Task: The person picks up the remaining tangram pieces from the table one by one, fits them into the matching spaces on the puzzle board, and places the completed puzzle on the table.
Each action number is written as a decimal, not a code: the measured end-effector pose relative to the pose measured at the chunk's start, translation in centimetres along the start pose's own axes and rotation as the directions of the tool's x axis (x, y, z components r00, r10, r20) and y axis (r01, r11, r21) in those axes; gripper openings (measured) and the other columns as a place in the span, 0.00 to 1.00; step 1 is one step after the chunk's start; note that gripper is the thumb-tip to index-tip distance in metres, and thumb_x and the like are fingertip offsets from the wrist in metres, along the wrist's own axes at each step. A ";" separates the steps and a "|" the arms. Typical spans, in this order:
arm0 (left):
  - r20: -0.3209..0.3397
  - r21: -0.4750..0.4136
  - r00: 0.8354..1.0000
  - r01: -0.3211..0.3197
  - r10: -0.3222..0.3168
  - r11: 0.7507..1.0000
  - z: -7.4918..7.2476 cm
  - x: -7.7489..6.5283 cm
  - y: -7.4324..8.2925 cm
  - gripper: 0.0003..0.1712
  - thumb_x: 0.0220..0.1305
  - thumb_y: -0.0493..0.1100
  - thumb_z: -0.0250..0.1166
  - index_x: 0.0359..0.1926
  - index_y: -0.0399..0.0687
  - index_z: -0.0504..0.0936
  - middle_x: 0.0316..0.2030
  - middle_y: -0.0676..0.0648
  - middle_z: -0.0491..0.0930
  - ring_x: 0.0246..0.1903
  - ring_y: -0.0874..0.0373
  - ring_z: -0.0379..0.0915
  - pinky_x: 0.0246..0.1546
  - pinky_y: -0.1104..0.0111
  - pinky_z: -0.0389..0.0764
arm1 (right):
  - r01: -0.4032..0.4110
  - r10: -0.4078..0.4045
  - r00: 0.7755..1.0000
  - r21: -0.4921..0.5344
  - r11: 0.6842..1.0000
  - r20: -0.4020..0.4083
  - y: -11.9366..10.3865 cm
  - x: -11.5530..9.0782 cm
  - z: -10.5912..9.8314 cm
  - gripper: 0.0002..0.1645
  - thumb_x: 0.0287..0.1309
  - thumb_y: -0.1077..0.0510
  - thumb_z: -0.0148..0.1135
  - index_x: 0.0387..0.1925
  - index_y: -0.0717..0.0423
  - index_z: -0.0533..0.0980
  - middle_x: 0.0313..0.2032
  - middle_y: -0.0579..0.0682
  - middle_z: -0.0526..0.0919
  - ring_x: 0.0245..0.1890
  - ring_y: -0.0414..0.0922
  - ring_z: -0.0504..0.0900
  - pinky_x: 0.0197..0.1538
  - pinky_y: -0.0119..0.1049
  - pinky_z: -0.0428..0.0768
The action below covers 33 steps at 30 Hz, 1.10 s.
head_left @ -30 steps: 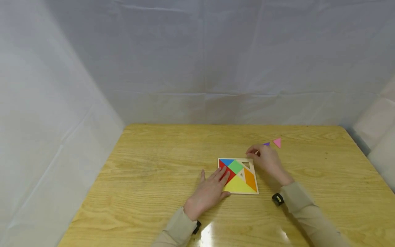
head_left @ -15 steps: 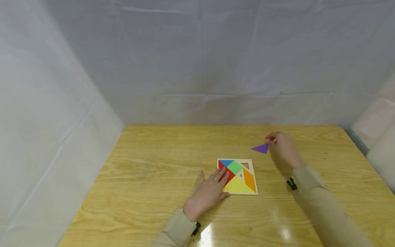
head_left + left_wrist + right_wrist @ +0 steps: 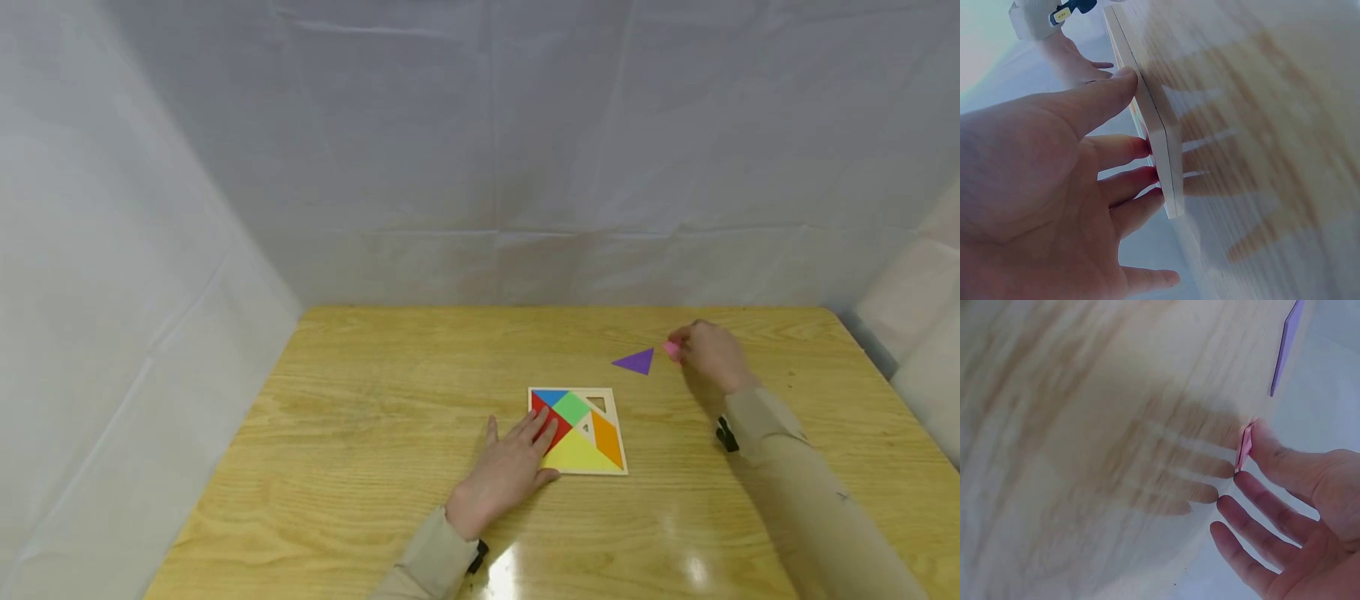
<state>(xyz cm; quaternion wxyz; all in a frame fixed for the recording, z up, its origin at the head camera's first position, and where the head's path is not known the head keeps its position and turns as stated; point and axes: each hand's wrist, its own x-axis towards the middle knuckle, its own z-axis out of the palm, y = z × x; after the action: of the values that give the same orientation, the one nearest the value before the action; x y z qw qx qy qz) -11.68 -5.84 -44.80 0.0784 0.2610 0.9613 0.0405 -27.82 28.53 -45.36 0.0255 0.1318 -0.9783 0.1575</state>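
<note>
A square wooden tangram board (image 3: 608,392) lies on the table with blue, green, red, yellow and orange pieces set in it. Two recesses, at its upper right and near the centre, show bare wood. My left hand (image 3: 504,477) rests over the board's left side, its fingers extended onto the red piece (image 3: 564,423) and its thumb by the front edge. At the back right, my right hand (image 3: 712,354) pinches a small pink triangle (image 3: 1245,445) between thumb and index finger, low at the table surface. Its fingers partly cover the triangle in the head view.
A purple triangle (image 3: 636,362) lies flat on the table between the board and my right hand. The wooden table (image 3: 375,400) meets a grey-white cloth (image 3: 480,167) at its back edge, and cloth also hangs at both sides.
My right hand has moved right and back from the board's upper edge, past the purple triangle, to the pink triangle and taken hold of it. The left hand stays in place.
</note>
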 end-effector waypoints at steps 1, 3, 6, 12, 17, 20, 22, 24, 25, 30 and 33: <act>-0.001 0.000 1.000 -0.001 0.001 1.000 0.0 0.0 0.0 0.40 0.73 0.61 0.57 0.78 0.49 0.62 0.78 0.47 0.56 0.76 0.53 0.54 0.70 0.35 0.55 | 0.007 -0.007 1.000 -0.001 1.000 0.009 0.1 0.0 0.0 0.17 0.62 0.61 0.68 0.49 0.68 0.83 0.47 0.70 0.84 0.46 0.69 0.82 0.47 0.62 0.80; -0.002 -0.002 1.000 -0.002 0.002 1.000 -0.1 0.0 0.0 0.40 0.73 0.61 0.57 0.78 0.49 0.62 0.78 0.47 0.56 0.76 0.52 0.54 0.70 0.35 0.55 | 0.008 -0.008 1.000 0.013 1.000 0.020 0.2 0.0 -0.1 0.19 0.60 0.59 0.70 0.48 0.69 0.82 0.45 0.69 0.85 0.44 0.68 0.83 0.46 0.61 0.81; -0.005 -0.004 1.000 -0.004 0.004 1.000 -0.3 -0.1 0.1 0.40 0.73 0.61 0.57 0.77 0.49 0.62 0.78 0.47 0.57 0.76 0.52 0.54 0.70 0.35 0.56 | -0.009 0.007 0.999 0.051 0.999 0.043 0.3 -0.2 -0.4 0.18 0.59 0.57 0.72 0.43 0.70 0.82 0.39 0.65 0.86 0.40 0.64 0.84 0.45 0.59 0.80; -0.005 -0.023 1.000 0.002 -0.002 1.000 -0.2 0.1 -0.2 0.40 0.73 0.60 0.58 0.77 0.48 0.62 0.77 0.47 0.57 0.76 0.52 0.54 0.70 0.35 0.55 | -0.088 0.071 0.986 0.111 0.990 0.151 0.7 -0.3 -0.7 0.17 0.58 0.52 0.74 0.33 0.65 0.83 0.34 0.59 0.86 0.34 0.55 0.83 0.43 0.53 0.81; -0.013 -0.025 1.000 0.005 -0.006 1.000 0.0 0.3 -0.3 0.40 0.72 0.61 0.59 0.77 0.49 0.63 0.77 0.47 0.57 0.76 0.52 0.54 0.70 0.35 0.55 | -0.117 0.087 0.980 0.165 0.979 0.180 0.9 -0.6 -0.6 0.20 0.58 0.50 0.74 0.34 0.65 0.81 0.34 0.58 0.85 0.34 0.53 0.82 0.42 0.51 0.80; -0.012 -0.022 1.000 0.007 -0.007 1.000 0.1 0.3 -0.3 0.40 0.72 0.61 0.59 0.77 0.49 0.63 0.77 0.47 0.58 0.76 0.52 0.54 0.70 0.35 0.55 | -0.117 0.088 0.984 0.195 0.974 0.152 1.3 -0.8 -0.4 0.19 0.60 0.53 0.72 0.37 0.68 0.80 0.35 0.61 0.85 0.35 0.55 0.82 0.43 0.52 0.79; -0.011 -0.020 1.000 0.007 -0.007 1.000 0.1 0.4 -0.3 0.40 0.72 0.61 0.59 0.77 0.49 0.63 0.77 0.47 0.58 0.76 0.53 0.54 0.70 0.36 0.55 | -0.133 0.104 0.986 0.229 0.964 0.134 1.4 -1.0 -0.3 0.18 0.61 0.55 0.71 0.39 0.69 0.80 0.35 0.61 0.85 0.35 0.53 0.83 0.43 0.49 0.80; -0.008 -0.016 1.000 0.007 -0.007 1.000 0.1 0.5 -0.3 0.40 0.72 0.61 0.58 0.77 0.49 0.63 0.77 0.47 0.58 0.76 0.53 0.54 0.70 0.36 0.55 | -0.157 0.121 0.983 0.308 0.938 0.135 1.5 -1.1 -0.2 0.18 0.63 0.58 0.70 0.43 0.72 0.79 0.36 0.63 0.85 0.33 0.51 0.84 0.41 0.45 0.83; -0.009 -0.016 1.000 0.007 -0.007 1.000 0.2 0.5 -0.3 0.40 0.72 0.61 0.58 0.77 0.49 0.62 0.77 0.47 0.58 0.76 0.52 0.54 0.70 0.35 0.55 | -0.166 0.130 0.983 0.332 0.928 0.129 1.5 -1.2 -0.2 0.18 0.63 0.58 0.69 0.44 0.72 0.80 0.37 0.63 0.85 0.33 0.49 0.84 0.40 0.42 0.83; -0.007 -0.014 1.000 0.005 -0.005 1.000 0.3 0.6 -0.3 0.40 0.72 0.61 0.58 0.78 0.49 0.62 0.77 0.47 0.57 0.76 0.52 0.53 0.70 0.35 0.55 | -0.172 0.136 0.984 0.419 0.892 0.116 1.1 -1.7 -0.3 0.18 0.67 0.62 0.65 0.52 0.73 0.79 0.43 0.66 0.85 0.39 0.54 0.86 0.43 0.44 0.85; -0.008 -0.008 1.000 0.005 -0.005 1.000 0.3 0.6 -0.3 0.40 0.72 0.62 0.58 0.78 0.50 0.62 0.78 0.48 0.57 0.76 0.53 0.53 0.70 0.35 0.55 | -0.125 0.099 0.992 0.412 0.902 0.084 0.6 -2.0 -0.5 0.19 0.67 0.63 0.64 0.55 0.71 0.79 0.47 0.69 0.84 0.46 0.63 0.85 0.50 0.52 0.83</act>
<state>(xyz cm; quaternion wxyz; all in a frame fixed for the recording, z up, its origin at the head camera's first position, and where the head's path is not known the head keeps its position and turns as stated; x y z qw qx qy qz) -12.28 -5.79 -45.24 0.0757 0.2579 0.9621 0.0450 -26.02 29.71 -45.20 -0.0420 0.0824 -0.9285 0.3598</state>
